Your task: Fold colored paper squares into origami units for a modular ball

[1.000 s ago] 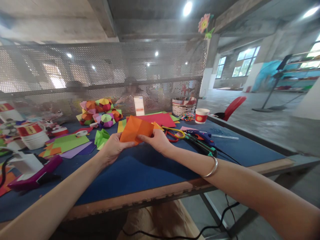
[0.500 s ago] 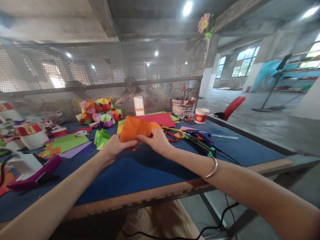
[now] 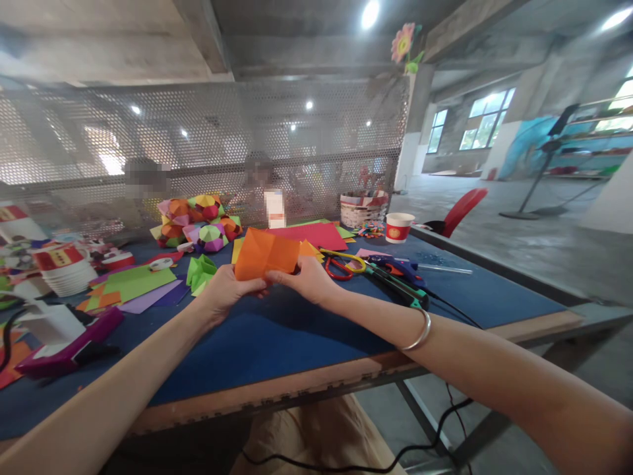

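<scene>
A creased sheet of orange paper (image 3: 267, 254) is held up over the table between my two hands. My left hand (image 3: 236, 290) grips its lower left corner, thumb in front and fingers behind. On the right edge, my right hand (image 3: 309, 280) pinches the sheet, with its thumb pressed on the front near the bottom. Fold lines cross the paper's face. Just left of my left hand lies a folded green paper piece (image 3: 200, 272). Scissors (image 3: 341, 267) with red and yellow handles rest beyond my right hand. Red paper sheets (image 3: 316, 236) lie behind the orange one.
Right of my hands lie a green-and-black tool (image 3: 398, 284) and a blue glue gun (image 3: 400, 267). A paper cup (image 3: 399, 227) and woven basket (image 3: 363, 210) stand behind. To the left are folded paper balls (image 3: 198, 224), coloured sheets (image 3: 143, 284), stacked cups (image 3: 66, 270) and a purple power strip (image 3: 74, 343).
The orange paper has shifted slightly left and turned a little, so its front faces me more squarely. Both hands keep hold, with the right thumb slightly lower on the sheet.
</scene>
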Motion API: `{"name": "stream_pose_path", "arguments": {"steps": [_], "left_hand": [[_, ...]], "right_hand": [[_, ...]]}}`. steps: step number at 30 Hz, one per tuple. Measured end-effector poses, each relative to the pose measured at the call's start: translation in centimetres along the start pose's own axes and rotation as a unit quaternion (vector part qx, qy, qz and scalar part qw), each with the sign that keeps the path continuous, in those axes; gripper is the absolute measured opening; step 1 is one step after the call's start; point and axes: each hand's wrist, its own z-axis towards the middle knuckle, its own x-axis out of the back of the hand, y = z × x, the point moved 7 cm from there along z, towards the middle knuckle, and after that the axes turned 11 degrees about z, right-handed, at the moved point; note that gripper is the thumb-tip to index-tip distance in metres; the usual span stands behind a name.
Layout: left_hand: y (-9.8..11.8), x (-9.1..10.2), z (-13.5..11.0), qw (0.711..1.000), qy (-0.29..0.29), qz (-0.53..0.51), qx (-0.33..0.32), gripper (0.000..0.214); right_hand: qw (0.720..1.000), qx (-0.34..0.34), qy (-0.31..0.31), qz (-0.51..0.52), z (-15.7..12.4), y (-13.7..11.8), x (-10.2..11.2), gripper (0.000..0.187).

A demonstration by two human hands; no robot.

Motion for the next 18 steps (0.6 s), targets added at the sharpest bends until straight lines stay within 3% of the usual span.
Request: {"name": "stream_pose_path", "arguments": {"steps": [4,18], "left_hand": [[0.10,0.32,0.08,1.000,0.010,-0.009,-0.009,0.026],[0.01,0.28,0.32,0.999,-0.007,0.021,-0.035,0.024]], "right_hand": [[0.996,-0.031,-0.058,0.059,-0.28,0.26,-1.00,0.033],[0.975,-0.117,-0.027,0.188,-0.36,0.98,-1.14,0.022]]}}
